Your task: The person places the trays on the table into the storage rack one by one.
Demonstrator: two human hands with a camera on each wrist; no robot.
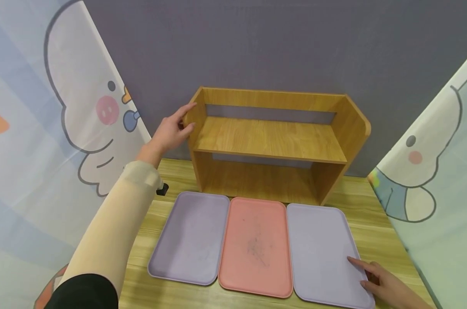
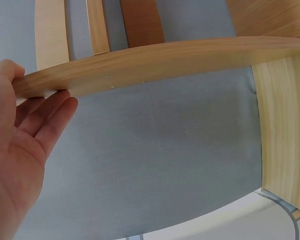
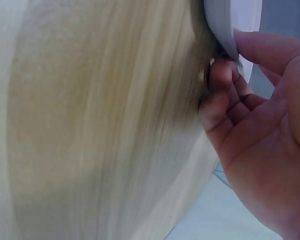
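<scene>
A two-tier wooden desk shelf (image 1: 272, 137) stands at the back of the table. My left hand (image 1: 168, 134) grips the front edge of its left side panel (image 2: 155, 62), thumb on one face and fingers on the other in the left wrist view. At the front right, my right hand (image 1: 388, 284) pinches the right edge of a pale lavender tray (image 1: 322, 253). The right wrist view shows the thumb on the tray rim (image 3: 221, 22) and the other fingers curled beneath it.
A pink tray (image 1: 256, 249) with dark marks lies left of the held tray, and a purple tray (image 1: 192, 240) lies beyond it. All three sit before the shelf on the wood-grain table (image 1: 388, 231). A grey wall (image 1: 256, 43) stands behind, with cartoon-printed cloth (image 1: 86, 128) at both sides.
</scene>
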